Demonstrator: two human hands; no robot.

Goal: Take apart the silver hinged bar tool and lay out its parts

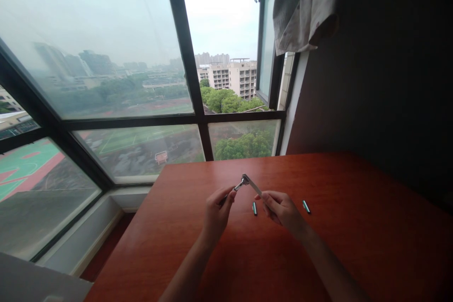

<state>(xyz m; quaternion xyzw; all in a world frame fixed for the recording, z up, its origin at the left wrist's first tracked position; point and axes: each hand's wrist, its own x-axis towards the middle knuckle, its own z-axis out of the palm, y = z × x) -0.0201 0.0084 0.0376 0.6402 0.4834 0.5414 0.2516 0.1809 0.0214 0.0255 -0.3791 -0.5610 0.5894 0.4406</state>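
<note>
My left hand point(218, 211) is closed around what looks like a razor handle point(239, 185), with a dark grip and a silver neck slanting up to the right. In my right hand point(281, 210), fingers pinch a thin, flat, pale stick point(254, 186) that slants up to the left. Its far tip meets the silver head of the handle, above the table; the exact contact is too small to make out. Just left of my right hand's fingers lies a small teal-and-black piece point(254, 208), like a razor cartridge. A similar piece point(306, 206) rests further right.
Both hands are over a reddish-brown wooden table point(170, 245). Behind it stand dark-framed windows point(201, 118), one pane swung open at the right. A grey cloth point(300, 9) hangs at the upper right, beside a dark wall point(361, 94).
</note>
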